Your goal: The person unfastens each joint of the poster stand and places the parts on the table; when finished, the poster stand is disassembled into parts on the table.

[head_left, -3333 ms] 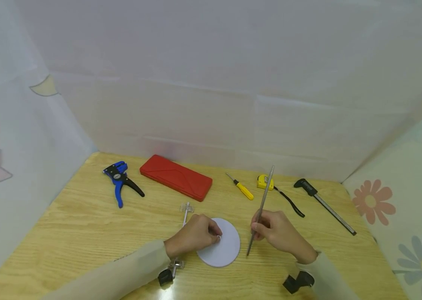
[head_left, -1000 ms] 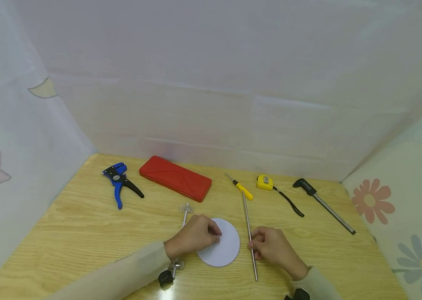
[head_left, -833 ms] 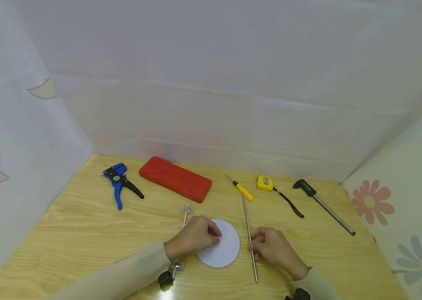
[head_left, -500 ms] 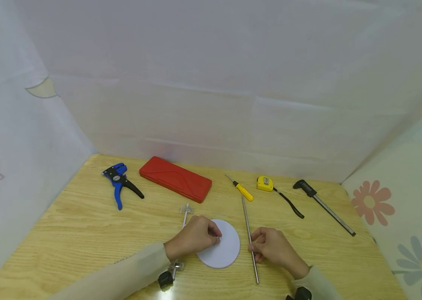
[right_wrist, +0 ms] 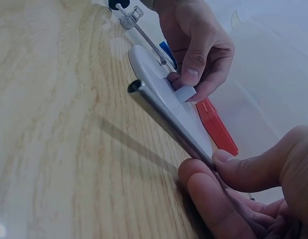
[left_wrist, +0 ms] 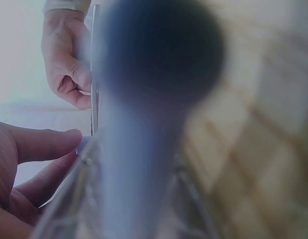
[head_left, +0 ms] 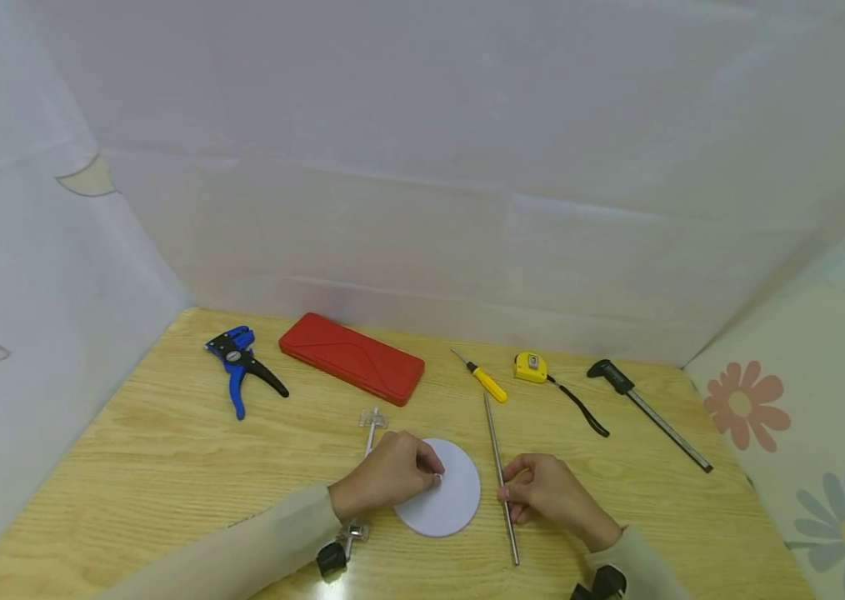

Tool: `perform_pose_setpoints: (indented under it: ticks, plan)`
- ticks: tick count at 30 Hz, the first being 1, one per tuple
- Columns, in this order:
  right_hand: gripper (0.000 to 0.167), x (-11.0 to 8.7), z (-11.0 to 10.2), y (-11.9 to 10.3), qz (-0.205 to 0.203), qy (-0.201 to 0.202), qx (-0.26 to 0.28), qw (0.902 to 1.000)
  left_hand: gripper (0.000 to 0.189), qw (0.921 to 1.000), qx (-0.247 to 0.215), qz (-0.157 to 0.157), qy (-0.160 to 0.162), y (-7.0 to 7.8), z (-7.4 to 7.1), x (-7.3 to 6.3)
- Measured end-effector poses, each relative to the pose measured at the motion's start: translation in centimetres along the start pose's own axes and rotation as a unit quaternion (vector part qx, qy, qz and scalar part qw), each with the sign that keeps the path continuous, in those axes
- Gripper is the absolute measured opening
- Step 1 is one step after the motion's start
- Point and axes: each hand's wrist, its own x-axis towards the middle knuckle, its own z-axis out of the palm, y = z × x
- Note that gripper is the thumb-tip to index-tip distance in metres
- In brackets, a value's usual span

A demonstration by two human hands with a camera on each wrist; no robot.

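My left hand rests over a flat white disc, pinching a short white stub that stands up from its face. To the right of the disc, my right hand holds a thin metal tube between thumb and fingertips. The right wrist view shows the tube's hollow end lifted above the wood, its shadow below. Tube and disc are apart in the head view. Beneath my left wrist runs a white rod with clear plastic clips; its middle is hidden. A blurred dark ball blocks much of the left wrist view.
Along the back of the wooden table lie blue-and-black wire strippers, a red case, a yellow screwdriver, a yellow tape measure and a caliper. Pale cloth walls stand around.
My right hand has come slightly down and left, and the tube has turned, its far end swinging left and its near end right. The left hand stays on the disc. Little has moved lately.
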Motion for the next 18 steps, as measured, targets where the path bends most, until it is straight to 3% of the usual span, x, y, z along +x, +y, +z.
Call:
perform_pose_setpoints:
  ticks: [18]
  plan:
    - [0.025, 0.03, -0.14, 0.35, -0.006, -0.005, 0.018, 0.9998, 0.006, 1.0, -0.002, -0.006, -0.001, 0.04, 0.05, 0.03]
